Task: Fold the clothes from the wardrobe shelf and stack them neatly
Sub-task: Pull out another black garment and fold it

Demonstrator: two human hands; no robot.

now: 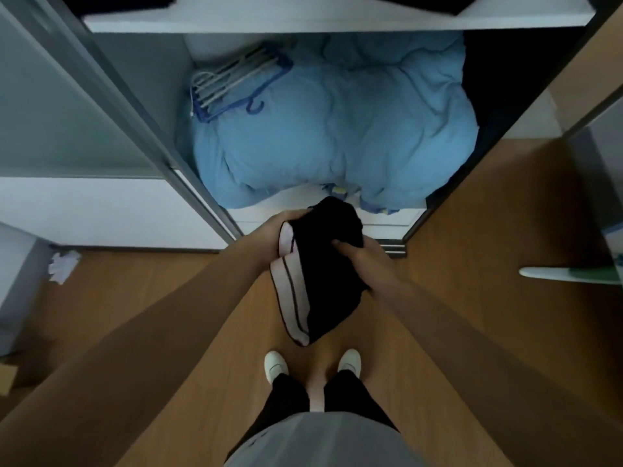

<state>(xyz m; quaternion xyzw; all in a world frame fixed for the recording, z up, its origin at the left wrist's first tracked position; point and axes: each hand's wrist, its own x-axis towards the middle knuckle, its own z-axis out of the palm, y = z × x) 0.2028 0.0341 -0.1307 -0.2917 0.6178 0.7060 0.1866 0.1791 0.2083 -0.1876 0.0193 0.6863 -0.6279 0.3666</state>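
A black garment with a white side stripe (323,274) hangs folded in front of me, above the wooden floor. My left hand (276,227) grips its upper left edge near the stripe. Its upper right side is held by my right hand (360,257), whose fingers press into the black cloth. The garment's lower end dangles just above my white shoes. Straight ahead is the open wardrobe, whose white shelf (303,23) runs across the top of the view.
A bulky light-blue duvet (337,129) fills the wardrobe's lower compartment, with blue and white hangers (232,85) lying on its left. Sliding door frames stand left and right. Crumpled paper (62,266) lies on the floor at left; a white-green object (569,276) juts in at right.
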